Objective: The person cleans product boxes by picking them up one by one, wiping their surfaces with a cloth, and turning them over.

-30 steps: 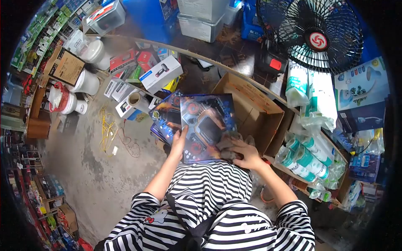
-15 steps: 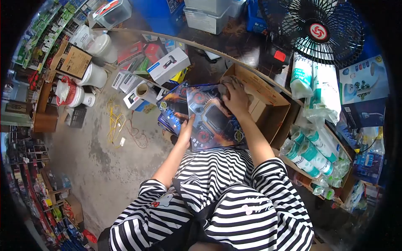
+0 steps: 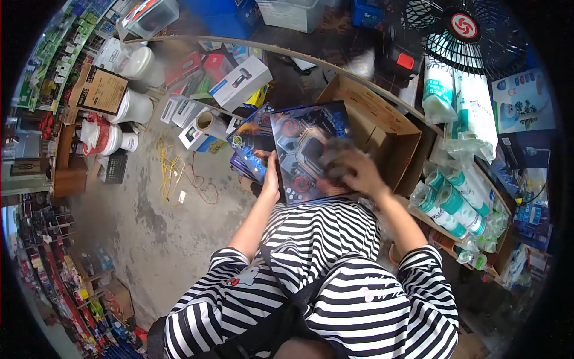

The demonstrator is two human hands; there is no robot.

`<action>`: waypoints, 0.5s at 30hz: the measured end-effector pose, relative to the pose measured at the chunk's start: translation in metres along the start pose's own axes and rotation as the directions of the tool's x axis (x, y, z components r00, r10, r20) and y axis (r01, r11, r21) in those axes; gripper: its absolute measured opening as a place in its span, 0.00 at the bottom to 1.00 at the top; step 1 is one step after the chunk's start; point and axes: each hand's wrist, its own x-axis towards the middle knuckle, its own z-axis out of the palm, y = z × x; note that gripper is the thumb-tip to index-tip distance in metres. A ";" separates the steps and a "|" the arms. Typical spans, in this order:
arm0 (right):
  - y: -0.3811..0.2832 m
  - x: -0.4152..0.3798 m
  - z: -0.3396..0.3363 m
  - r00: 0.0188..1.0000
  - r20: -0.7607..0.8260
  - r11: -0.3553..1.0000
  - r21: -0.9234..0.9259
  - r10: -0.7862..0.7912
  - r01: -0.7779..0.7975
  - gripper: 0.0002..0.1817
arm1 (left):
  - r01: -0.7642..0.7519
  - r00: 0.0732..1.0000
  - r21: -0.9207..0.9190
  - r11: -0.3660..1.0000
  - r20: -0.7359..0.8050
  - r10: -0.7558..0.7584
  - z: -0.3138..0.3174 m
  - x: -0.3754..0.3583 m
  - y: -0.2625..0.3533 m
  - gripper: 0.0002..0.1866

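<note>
My left hand (image 3: 271, 178) grips the left edge of a thin, flat box (image 3: 302, 134) with a dark blue printed face, which lies tilted over my lap. My right hand (image 3: 362, 172) is over the box's right side, its fingers closed on a dark grey cloth (image 3: 336, 157) pressed to the printed face. Hand and cloth are smeared by motion. Under and left of this box sit more boxes of like print (image 3: 246, 139), partly hidden by it.
An open cardboard carton (image 3: 391, 125) stands right of my hands. Beyond lie small product boxes (image 3: 240, 84) and a cardboard roll (image 3: 205, 121). Wrapped cup stacks (image 3: 457, 206) are at right, below a black fan (image 3: 463, 27). Yellow cord (image 3: 170, 167) lies on the floor.
My right hand has moved with the cloth from the box's upper right edge down toward its lower right. My left hand keeps its hold, and the view has shifted slightly.
</note>
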 end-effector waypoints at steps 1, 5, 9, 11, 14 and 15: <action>0.014 0.003 -0.007 0.993 -0.108 0.997 0.068 0.050 -0.043 0.21 | 0.043 0.999 0.017 0.999 0.012 -0.043 0.015 -0.018 0.021 0.40; 0.035 0.036 -0.006 0.860 -0.251 0.889 0.003 0.444 -0.458 0.25 | 0.123 0.992 0.043 0.991 0.028 -0.124 0.011 -0.015 0.019 0.34; 0.008 0.066 0.041 0.917 -0.399 0.937 -0.310 0.028 -0.164 0.24 | 0.159 0.987 -0.035 0.987 0.008 -0.159 0.010 -0.019 0.026 0.35; -0.022 0.070 0.058 0.963 -0.269 0.989 -0.145 -0.001 -0.040 0.25 | 0.032 0.999 0.025 0.999 0.006 -0.032 0.012 -0.016 0.014 0.33; -0.069 0.058 0.066 0.972 -0.059 0.973 0.026 -0.226 0.228 0.27 | -0.010 0.998 -0.040 0.999 -0.059 0.008 0.008 -0.009 0.010 0.31; -0.074 0.049 0.060 0.969 0.063 0.968 0.091 -0.238 0.232 0.28 | 0.049 0.997 -0.010 0.999 -0.057 -0.050 0.007 -0.012 0.016 0.35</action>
